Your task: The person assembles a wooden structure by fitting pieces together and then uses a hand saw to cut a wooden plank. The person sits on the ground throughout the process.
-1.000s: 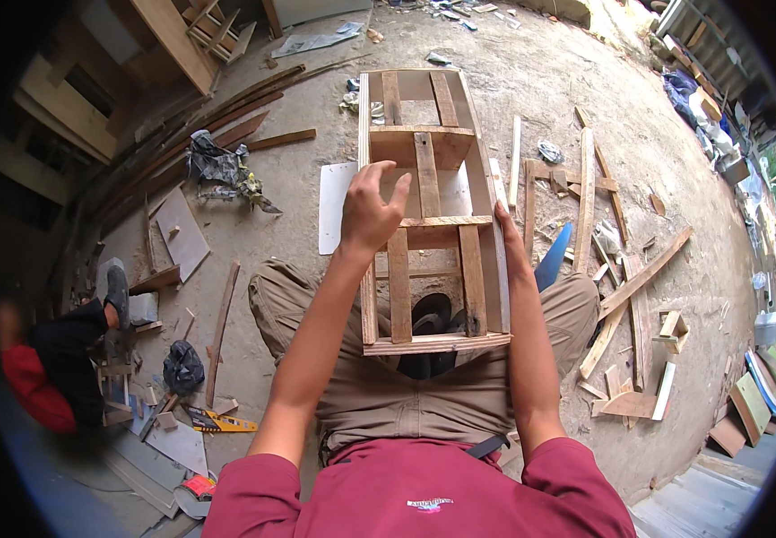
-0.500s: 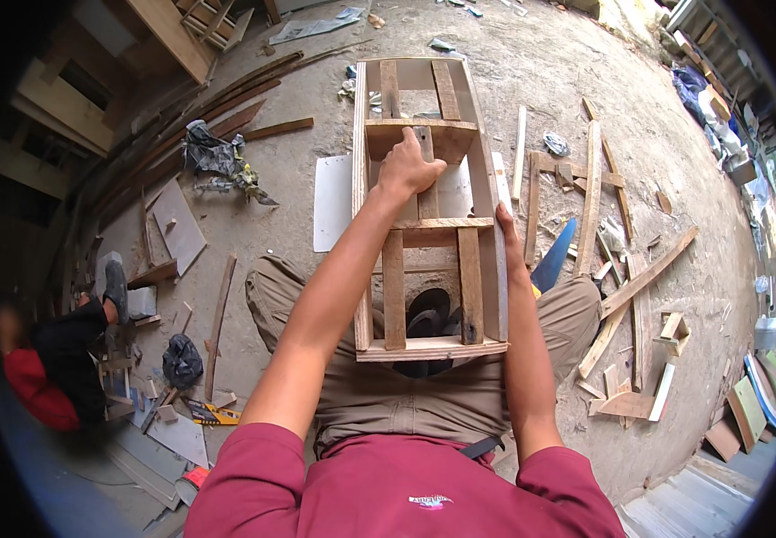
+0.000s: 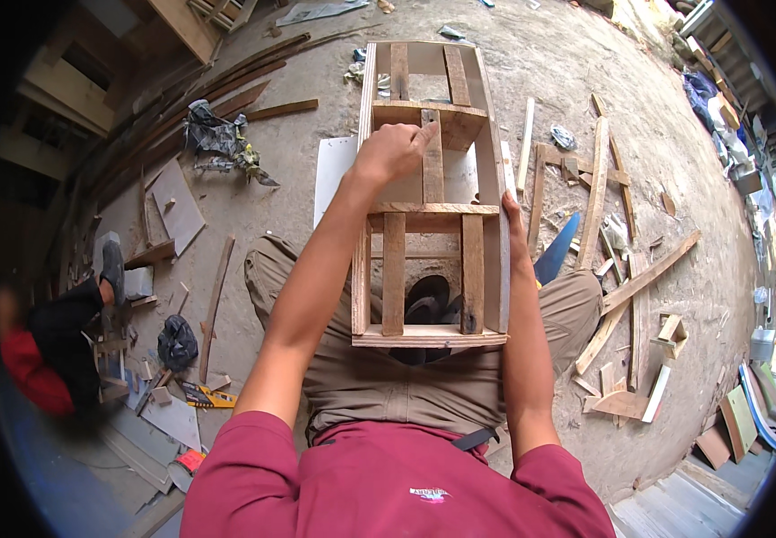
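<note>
the left hand (image 3: 394, 151) closes its fingers on a middle slat of the pale slatted wooden frame (image 3: 430, 193), while the right hand (image 3: 513, 220) grips its side rail, steadying it upright across the lap.

Off to your left a crumpled dark rag (image 3: 217, 139) lies on the dirt floor (image 3: 585, 54), with a grey board (image 3: 175, 204) nearer you. To your right, loose wooden offcuts (image 3: 603, 179) lie scattered, and a blue strip (image 3: 556, 249) pokes out just beside your leg.
</note>
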{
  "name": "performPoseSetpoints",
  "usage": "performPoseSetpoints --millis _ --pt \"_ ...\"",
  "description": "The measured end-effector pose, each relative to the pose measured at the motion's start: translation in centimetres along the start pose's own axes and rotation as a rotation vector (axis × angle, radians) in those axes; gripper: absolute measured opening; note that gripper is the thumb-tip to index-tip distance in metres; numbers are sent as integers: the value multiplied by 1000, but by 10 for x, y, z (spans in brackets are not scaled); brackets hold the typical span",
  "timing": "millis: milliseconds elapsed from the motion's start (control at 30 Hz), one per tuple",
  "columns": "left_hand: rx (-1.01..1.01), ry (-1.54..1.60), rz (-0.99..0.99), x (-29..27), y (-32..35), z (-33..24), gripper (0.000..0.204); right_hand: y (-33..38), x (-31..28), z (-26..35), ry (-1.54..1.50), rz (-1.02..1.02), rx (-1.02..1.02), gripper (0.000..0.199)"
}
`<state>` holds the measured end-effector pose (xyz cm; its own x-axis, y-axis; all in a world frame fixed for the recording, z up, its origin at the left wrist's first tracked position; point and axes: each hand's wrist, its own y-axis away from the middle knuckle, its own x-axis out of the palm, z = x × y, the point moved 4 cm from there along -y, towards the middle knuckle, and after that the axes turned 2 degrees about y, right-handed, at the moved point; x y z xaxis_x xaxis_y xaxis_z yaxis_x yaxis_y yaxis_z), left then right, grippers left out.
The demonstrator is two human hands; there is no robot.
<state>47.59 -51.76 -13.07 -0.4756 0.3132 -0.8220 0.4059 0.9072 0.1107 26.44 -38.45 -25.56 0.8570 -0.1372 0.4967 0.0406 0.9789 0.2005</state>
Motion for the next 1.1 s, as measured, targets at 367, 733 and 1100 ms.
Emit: performPoseSetpoints --millis 367,733,1100 --pt "102 -29 -94 23 92 -7 58 2 12 5 -3 -24 -20 58" --pt "96 343 -492 -7 169 13 65 70 44 98 721 -284 -453 73" --pt "-256 243 -256 38 186 -1 122 89 76 64 1067 -126 -166 116"
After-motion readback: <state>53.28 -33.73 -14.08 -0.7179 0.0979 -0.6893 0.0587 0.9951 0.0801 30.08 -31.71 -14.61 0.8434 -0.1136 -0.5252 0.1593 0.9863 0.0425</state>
